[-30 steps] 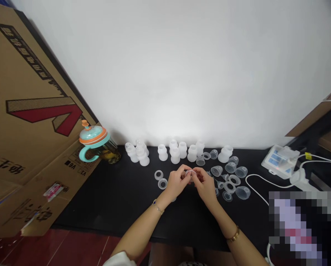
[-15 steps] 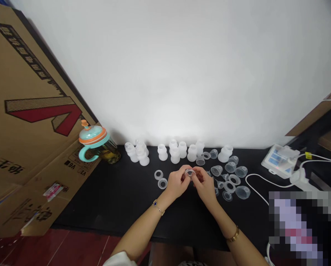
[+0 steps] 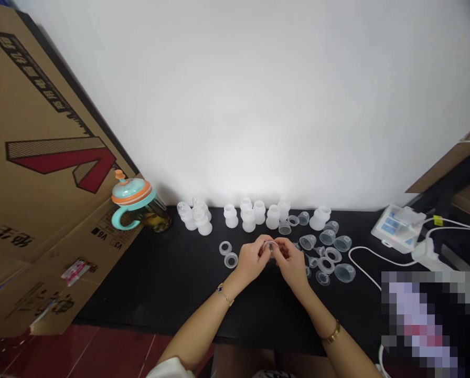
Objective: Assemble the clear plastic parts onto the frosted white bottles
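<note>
My left hand (image 3: 254,257) and my right hand (image 3: 292,263) meet above the black table, fingers closed on a clear bottle collar ring (image 3: 271,243) between them. Whether a teat sits inside the ring is hidden by my fingers. To the left of my left hand lie two loose collar rings (image 3: 231,260). On the right are more collar rings (image 3: 326,265), clear dome caps (image 3: 344,272) and clear silicone teats (image 3: 312,261). Behind my hands stand several open white baby bottles (image 3: 248,220). Farther left, several bottles with teats and collars fitted (image 3: 202,221) stand together.
A glass jug (image 3: 156,215) with an orange and turquoise lid stands at the left, beside a big cardboard box (image 3: 54,210). At the right are a white power box (image 3: 396,228) and a white cable (image 3: 372,262). A white wall (image 3: 258,105) closes the back.
The collar ring between my fingers has tipped slightly, and my fingertips have shifted a little on it. Everything else stays in place.
</note>
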{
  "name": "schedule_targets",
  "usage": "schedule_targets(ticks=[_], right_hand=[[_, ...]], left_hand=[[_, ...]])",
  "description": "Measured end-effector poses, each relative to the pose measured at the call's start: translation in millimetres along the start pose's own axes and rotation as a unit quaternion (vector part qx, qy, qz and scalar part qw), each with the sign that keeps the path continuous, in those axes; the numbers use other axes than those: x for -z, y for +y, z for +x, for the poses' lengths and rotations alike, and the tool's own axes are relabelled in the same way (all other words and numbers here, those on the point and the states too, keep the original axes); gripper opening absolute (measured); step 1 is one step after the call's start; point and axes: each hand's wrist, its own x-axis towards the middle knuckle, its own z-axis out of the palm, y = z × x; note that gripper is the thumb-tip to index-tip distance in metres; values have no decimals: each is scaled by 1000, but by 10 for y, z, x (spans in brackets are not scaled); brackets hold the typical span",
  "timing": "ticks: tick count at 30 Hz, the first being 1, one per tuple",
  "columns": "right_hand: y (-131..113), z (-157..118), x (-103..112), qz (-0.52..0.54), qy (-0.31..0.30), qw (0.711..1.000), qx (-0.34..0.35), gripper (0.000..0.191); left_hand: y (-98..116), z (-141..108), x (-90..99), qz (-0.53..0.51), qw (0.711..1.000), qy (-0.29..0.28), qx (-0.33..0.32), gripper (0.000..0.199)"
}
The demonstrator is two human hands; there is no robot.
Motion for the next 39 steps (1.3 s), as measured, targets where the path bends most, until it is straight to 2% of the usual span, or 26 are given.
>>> schedule_targets(ticks=[6, 12, 17, 26, 39], right_hand=[[-12, -4, 2, 6, -4, 1000, -2, 33], [-48, 8, 11, 6, -2, 1000, 3, 31], [-24, 7, 2, -20, 7, 1000, 13, 28], [-10, 26, 21, -69, 31, 997, 33, 27], [43, -5, -1, -48, 17, 998, 24, 35]], left_hand=[[12, -5, 13, -6, 1000, 3, -3, 24], [13, -18, 13, -25, 999, 7, -26, 33], [-15, -2, -36, 4, 1000, 22, -6, 31], [32, 16, 3, 12, 1000, 0, 6, 26], [-50, 6, 2, 110, 993, 26, -24, 27]])
